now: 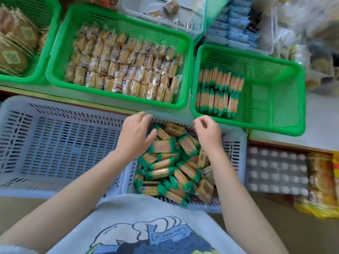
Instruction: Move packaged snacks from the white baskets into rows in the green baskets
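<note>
Two white baskets sit side by side nearest the person: the empty white basket [55, 143], a slotted plastic crate, and the right white basket [236, 149], heaped with green-ended cracker packs [165, 169] lying every which way. Beyond them, the middle green basket [117, 21] is packed with clear-wrapped biscuits [124, 65]. The right green basket [275, 74], perforated plastic, holds two short rows of packs [218, 88] standing on edge against its left wall, with the right half bare.

Both hands hover over the far end of the heap. The left hand [135, 132] has its fingers loosely spread, reaching down toward a pack just below, whose long axis runs left to right. The right hand [208, 131] has its fingers curled inward, seemingly holding nothing. It is the nearer hand to the rows.
</note>
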`<action>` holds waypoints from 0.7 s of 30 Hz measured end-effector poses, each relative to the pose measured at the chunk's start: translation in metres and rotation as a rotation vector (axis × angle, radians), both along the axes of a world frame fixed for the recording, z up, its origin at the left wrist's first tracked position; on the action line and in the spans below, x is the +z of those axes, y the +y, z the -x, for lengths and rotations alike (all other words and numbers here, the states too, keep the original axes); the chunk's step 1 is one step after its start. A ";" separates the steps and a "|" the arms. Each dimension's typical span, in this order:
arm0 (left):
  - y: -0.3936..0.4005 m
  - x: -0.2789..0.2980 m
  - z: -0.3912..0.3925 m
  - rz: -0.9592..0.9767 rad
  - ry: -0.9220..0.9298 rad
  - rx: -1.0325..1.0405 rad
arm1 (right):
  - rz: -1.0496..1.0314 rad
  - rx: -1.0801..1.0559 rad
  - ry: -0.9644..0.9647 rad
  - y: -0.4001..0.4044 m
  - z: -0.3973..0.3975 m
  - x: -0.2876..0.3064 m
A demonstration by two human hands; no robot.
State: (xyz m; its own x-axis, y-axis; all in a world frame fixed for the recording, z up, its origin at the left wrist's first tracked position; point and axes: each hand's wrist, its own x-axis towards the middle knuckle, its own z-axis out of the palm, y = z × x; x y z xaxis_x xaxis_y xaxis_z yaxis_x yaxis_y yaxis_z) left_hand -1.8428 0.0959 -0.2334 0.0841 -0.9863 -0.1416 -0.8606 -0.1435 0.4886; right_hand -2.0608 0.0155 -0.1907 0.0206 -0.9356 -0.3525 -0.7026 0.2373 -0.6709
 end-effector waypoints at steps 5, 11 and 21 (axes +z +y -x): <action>0.038 -0.013 0.059 -0.432 0.053 -0.199 | -0.423 0.060 0.174 0.053 0.078 -0.042; 0.044 -0.019 0.082 -0.508 0.025 -0.287 | -0.235 0.010 0.488 0.091 0.104 -0.090; 0.031 -0.007 0.108 -0.426 -0.140 -0.377 | -0.126 0.244 0.849 0.061 0.094 -0.117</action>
State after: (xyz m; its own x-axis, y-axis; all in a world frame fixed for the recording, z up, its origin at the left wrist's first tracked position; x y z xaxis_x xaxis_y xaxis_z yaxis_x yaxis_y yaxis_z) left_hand -1.9506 0.1266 -0.2408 -0.2149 -0.8102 -0.5453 -0.9426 0.0259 0.3329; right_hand -2.1550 0.0761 -0.3079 -0.1008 -0.8924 -0.4399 -0.9914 0.0531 0.1195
